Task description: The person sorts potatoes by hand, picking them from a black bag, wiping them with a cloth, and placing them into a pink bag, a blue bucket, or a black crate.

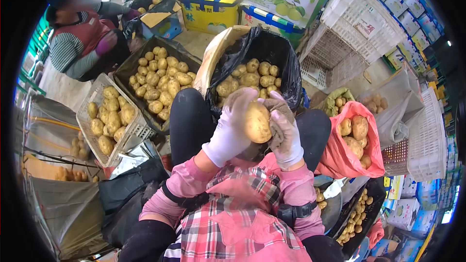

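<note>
market floor: pale, smooth potato (257, 123) (oval)

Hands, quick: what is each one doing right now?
Left hand: gloved, closed around the potato.
Right hand: gloved, also closed on the same potato, from the other side.

Left hand (232, 123): we wear a white glove here, palm turned inward, fingers curled up and over, the grip closed from the left side. Left wrist: bent upward, bare between glove cuff and pink sleeve. Left forearm: raised from the lap, angled up and to the right. Right hand (286, 128): we wear a soiled grey-white glove, fingers bent and pressed inward, the grip closed from the right side. Right forearm: pink-sleeved, raised steeply, elbow low. Both hands: held together at chest height, facing each other, thumbs toward us.
</note>
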Demonstrator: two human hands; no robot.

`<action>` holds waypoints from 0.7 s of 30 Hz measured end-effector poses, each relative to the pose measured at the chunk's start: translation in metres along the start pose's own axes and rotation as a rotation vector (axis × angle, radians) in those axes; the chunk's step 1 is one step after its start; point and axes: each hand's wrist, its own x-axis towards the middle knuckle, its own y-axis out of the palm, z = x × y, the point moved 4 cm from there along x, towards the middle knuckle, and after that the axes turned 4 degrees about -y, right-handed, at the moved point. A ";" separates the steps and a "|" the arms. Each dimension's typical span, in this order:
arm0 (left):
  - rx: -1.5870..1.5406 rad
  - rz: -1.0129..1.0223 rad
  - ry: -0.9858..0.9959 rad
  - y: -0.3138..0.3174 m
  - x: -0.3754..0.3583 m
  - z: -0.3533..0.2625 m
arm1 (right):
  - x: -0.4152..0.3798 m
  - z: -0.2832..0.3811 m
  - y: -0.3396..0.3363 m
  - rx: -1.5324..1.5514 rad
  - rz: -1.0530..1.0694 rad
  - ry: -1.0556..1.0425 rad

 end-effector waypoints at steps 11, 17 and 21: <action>-1.605 0.148 -0.528 0.027 -0.033 0.012 | -0.011 0.020 0.016 -0.517 -0.101 -0.377; -0.601 0.132 -0.437 0.021 -0.028 0.013 | -0.001 0.021 0.034 -0.969 0.008 -0.557; -0.777 0.299 -0.600 0.014 -0.031 -0.002 | 0.027 0.017 -0.008 -0.361 -0.214 -0.160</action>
